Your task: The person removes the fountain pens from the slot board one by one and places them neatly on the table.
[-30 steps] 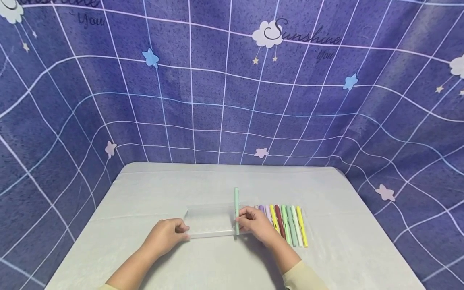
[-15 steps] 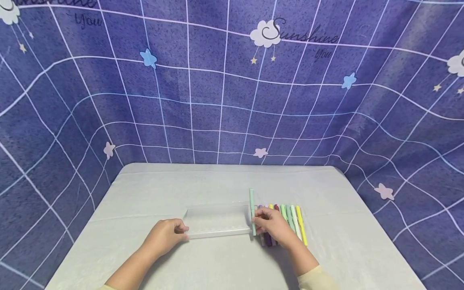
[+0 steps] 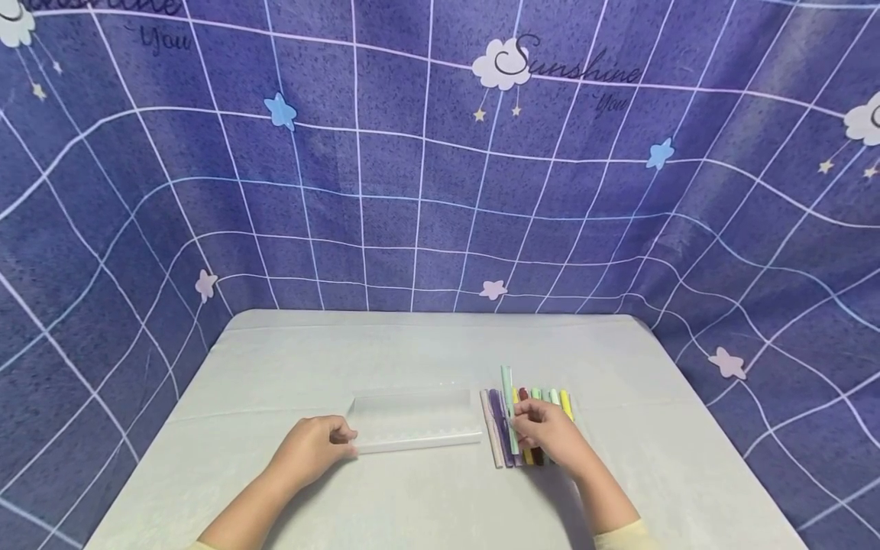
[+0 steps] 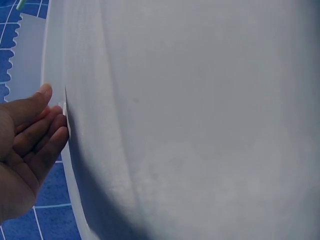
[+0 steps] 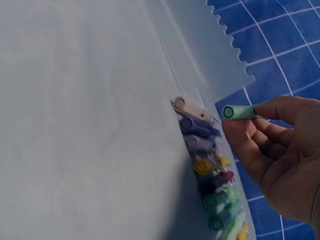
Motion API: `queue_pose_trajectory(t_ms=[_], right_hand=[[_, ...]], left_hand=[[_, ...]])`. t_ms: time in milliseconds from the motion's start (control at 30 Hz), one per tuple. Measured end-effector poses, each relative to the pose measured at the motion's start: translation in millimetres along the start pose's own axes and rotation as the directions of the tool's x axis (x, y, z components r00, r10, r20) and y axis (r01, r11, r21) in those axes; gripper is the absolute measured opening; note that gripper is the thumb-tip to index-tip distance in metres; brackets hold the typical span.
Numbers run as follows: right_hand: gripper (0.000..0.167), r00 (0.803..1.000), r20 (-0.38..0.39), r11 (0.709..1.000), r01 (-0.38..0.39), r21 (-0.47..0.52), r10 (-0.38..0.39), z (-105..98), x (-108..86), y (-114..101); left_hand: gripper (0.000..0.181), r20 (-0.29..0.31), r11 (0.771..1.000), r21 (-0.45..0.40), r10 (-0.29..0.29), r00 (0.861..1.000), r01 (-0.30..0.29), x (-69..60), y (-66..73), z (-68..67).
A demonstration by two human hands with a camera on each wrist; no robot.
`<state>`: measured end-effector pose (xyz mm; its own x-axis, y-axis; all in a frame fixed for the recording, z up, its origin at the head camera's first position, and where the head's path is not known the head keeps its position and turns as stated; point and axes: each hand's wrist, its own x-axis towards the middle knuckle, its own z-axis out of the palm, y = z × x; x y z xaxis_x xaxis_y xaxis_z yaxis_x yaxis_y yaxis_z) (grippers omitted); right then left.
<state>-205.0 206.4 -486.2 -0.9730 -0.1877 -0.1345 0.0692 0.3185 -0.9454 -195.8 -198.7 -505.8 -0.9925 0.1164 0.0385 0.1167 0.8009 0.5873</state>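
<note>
A clear plastic pen holder point(image 3: 419, 441) with a notched inner edge lies in the middle of the table in the head view. My left hand point(image 3: 309, 451) pinches its left end between thumb and fingers. My right hand point(image 3: 553, 437) holds a light green pen point(image 3: 507, 386) between thumb and fingertips, raised over a row of pens. The right wrist view shows the round end of the light green pen point(image 5: 237, 112) clear of the row. Beige point(image 3: 491, 431), dark purple point(image 3: 498, 428), yellow, dark red, green and white pens lie side by side, partly hidden by the hand.
The pens lie just right of the holder on a pale grey table cover point(image 3: 275, 367). A blue-purple grid-patterned cloth point(image 3: 426, 191) stands around the back and both sides of the table.
My right hand has moved right with the light green pen, from over the holder to above the pen row. The left hand keeps its place at the holder's left end.
</note>
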Motion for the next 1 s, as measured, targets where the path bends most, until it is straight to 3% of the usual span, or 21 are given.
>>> queue_pose_trajectory(t_ms=[267,367,467,633,1000], right_hand=[[0.026,0.993,-0.108,0.998,-0.059,-0.035,0.055,-30.7,-7.5,9.8],[0.023,0.981,-0.178,0.989,-0.101,-0.109,0.08,-44.5,-9.7,15.2],[0.02,0.967,-0.239,0.962,-0.146,-0.229,0.09,-58.7,-11.4,20.4],[0.016,0.951,-0.296,0.889,-0.214,-0.405,0.094,-76.0,-14.7,27.0],[0.016,0.937,-0.298,0.803,-0.315,-0.506,0.18,-85.5,-15.7,42.4]], left_hand=[[0.018,0.005,1.0,-0.007,0.0,1.0,0.0,-0.5,-0.4,0.8],[0.018,0.007,1.0,-0.009,0.0,1.0,0.0,-0.2,-0.7,0.6],[0.018,0.009,1.0,-0.01,0.004,1.0,-0.004,-0.3,-0.2,-0.2],[0.018,0.004,1.0,-0.003,0.006,1.0,-0.006,-0.5,0.5,-0.9],[0.017,0.007,1.0,0.002,0.005,1.0,-0.006,-1.0,2.1,-1.6]])
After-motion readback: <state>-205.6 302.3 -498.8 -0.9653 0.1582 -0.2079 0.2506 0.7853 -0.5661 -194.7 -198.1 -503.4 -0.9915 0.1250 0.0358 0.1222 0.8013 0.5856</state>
